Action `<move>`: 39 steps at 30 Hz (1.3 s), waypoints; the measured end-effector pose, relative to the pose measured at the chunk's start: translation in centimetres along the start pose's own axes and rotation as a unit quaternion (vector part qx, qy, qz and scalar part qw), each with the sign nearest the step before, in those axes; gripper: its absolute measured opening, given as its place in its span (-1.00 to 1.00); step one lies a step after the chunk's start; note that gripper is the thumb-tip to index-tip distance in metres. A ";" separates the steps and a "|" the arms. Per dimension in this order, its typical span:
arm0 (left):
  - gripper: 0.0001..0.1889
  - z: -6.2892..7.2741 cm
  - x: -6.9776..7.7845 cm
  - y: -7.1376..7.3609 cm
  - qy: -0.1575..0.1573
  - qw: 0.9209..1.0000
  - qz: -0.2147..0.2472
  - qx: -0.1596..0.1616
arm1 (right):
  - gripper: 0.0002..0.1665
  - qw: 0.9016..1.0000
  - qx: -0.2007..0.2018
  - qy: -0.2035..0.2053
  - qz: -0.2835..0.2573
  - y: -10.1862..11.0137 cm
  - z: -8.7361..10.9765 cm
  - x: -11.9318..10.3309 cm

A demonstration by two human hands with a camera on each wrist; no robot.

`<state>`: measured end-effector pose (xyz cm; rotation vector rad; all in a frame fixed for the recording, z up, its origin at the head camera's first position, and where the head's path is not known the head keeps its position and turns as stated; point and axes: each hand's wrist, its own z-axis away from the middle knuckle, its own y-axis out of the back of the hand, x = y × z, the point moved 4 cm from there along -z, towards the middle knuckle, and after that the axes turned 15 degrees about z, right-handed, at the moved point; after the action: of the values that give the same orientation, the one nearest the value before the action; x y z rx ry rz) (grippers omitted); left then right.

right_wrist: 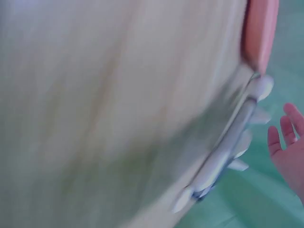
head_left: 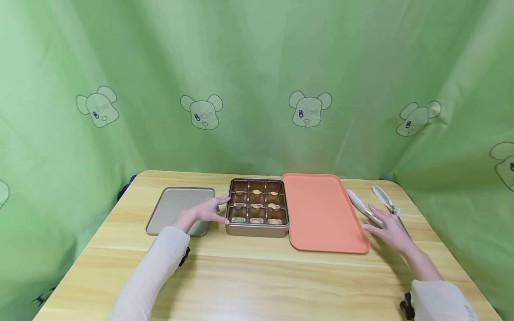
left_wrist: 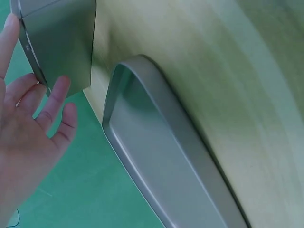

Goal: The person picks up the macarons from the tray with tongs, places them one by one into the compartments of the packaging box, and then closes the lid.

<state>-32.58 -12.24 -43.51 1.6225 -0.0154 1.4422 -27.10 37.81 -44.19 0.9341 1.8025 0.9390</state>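
A metal tin (head_left: 257,230) with a brown divided insert stands near the back middle of the table. Small tan pieces lie in several compartments, and a greenish one is at the front left. My left hand (head_left: 208,210) has its fingers and thumb spread along the tin's left side, fingertips right at the rim. In the left wrist view, the fingers (left_wrist: 56,102) reach beside the tin's wall (left_wrist: 61,42). My right hand (head_left: 390,229) hovers over metal tongs (head_left: 385,198) at the right, its fingers loosely extended and holding nothing. The right wrist view is blurred; the hand (right_wrist: 290,147) appears above the tongs (right_wrist: 221,156).
The tin's shallow metal lid (head_left: 180,207) lies left of the tin, rim up, partly behind the left forearm. An orange tray (head_left: 321,209) lies flat against the tin's right side. A green curtain (head_left: 257,67) surrounds the wooden table (head_left: 257,281).
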 end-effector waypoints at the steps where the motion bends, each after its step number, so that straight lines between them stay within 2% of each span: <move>1: -0.10 0.2 0.1 0.0 -0.003 1.000 0.000 0.002 | -0.18 1.000 0.003 0.008 -0.002 0.0 -0.3 -0.7; 5: -0.17 1.2 -0.1 0.1 -0.015 1.000 0.007 0.017 | -0.14 0.999 -0.007 0.033 -0.019 -0.1 -1.4 -3.5; 8: -0.24 2.0 -0.5 0.2 -0.013 1.000 0.016 0.020 | -0.13 0.998 -0.025 0.054 -0.015 -0.3 -1.8 -5.5; 12: -0.31 3.0 -1.1 0.7 -0.021 0.999 0.020 0.024 | -0.11 0.996 -0.065 0.059 -0.030 -0.9 -2.2 -7.8; 16: -0.34 4.4 -1.7 1.6 -0.020 0.999 0.017 0.044 | -0.08 0.992 -0.093 0.065 -0.053 -1.9 -3.0 -10.4; 23: -0.34 7.4 -3.7 2.7 0.000 0.998 0.019 0.063 | -0.04 0.987 -0.135 0.069 -0.056 -3.9 -4.0 -15.0; 30: -0.33 10.0 -6.0 3.2 0.002 0.997 0.004 0.083 | -0.05 0.977 -0.174 0.052 -0.114 -5.5 -4.0 -18.4; 39: -0.22 12.4 -7.0 3.6 0.024 0.995 0.011 0.096 | -0.09 0.967 -0.202 0.109 -0.115 -8.0 -4.4 -22.4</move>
<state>-27.18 -25.77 -45.21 1.7469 0.1368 1.5383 -25.31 13.82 -41.93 0.3698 1.7581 1.2331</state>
